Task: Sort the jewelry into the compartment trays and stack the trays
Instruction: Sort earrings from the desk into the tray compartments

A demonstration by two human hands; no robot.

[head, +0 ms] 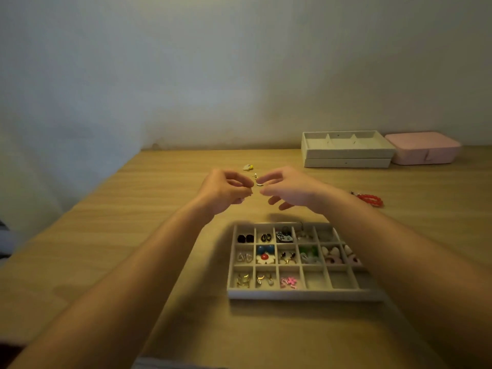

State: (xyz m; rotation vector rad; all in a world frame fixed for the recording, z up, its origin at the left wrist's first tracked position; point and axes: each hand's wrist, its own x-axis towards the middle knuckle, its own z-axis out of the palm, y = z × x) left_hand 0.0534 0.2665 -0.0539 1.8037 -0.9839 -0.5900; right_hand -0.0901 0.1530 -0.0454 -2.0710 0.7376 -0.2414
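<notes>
A wooden table is carrying everything. Two stacked trays are sitting at its far right edge by the wall, touching a pink box. The compartment tray is lying nearest the person, with most of its cells holding earrings and two front cells showing bare. Both forearms are reaching forward over it, and the hands are meeting in the air beyond its far rim. The left hand is curling its fingers tight, thumb and forefinger pinching a small gold earring. The right hand is pinching the same earring from the other side, its remaining fingers hanging loosely spread. A red bracelet is lying to the right, and a yellow-white piece is resting just beyond the hands.
</notes>
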